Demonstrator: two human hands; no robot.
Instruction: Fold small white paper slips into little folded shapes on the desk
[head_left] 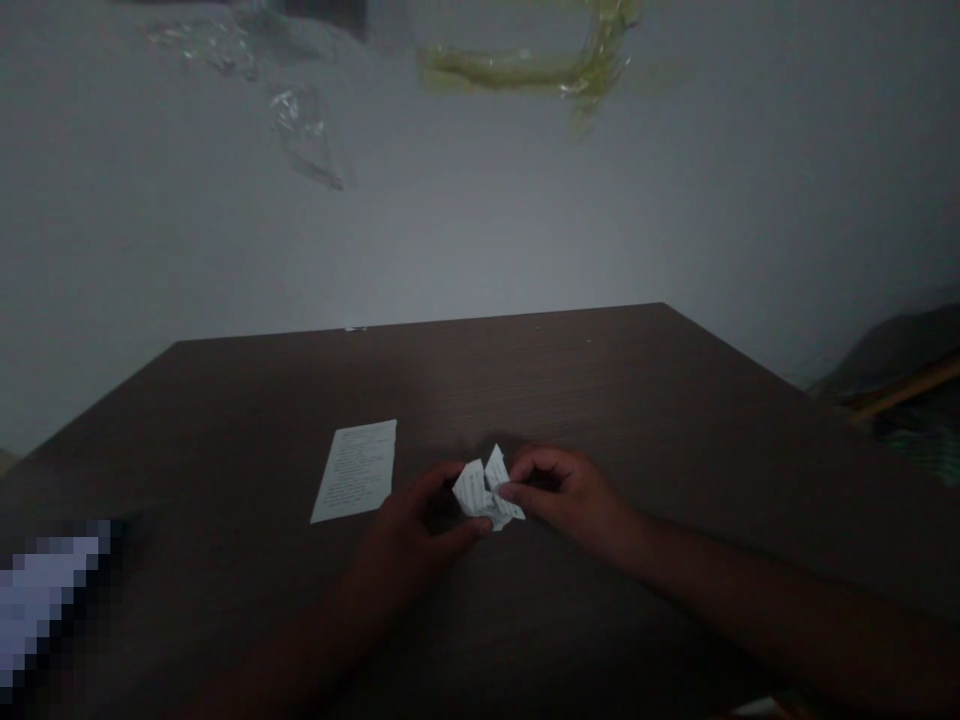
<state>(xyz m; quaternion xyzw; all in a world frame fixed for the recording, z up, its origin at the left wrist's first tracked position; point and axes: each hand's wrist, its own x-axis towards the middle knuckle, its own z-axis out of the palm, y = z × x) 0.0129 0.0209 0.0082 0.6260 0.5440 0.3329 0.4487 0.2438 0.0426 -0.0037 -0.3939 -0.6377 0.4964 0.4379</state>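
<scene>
A small folded paper [472,490] with printed or written lines is held between my two hands, just over the dark wooden table. Several pointed flaps stand up from it. My left hand [420,520] grips its left side, thumb at the near edge and fingers behind. On the right, my right hand [562,487] pinches a flap between thumb and index finger. A flat sheet of paper [356,472] covered in lines of text lies on the table, left of my left hand. The dim light hides the finer folds.
The brown table [480,370] stands against a grey wall [480,220] with yellow tape [510,72] and clear tape [304,130] on it. A pixelated bright screen-like object [45,590] sits at the left edge. Dark items [900,350] are beyond the table's right side.
</scene>
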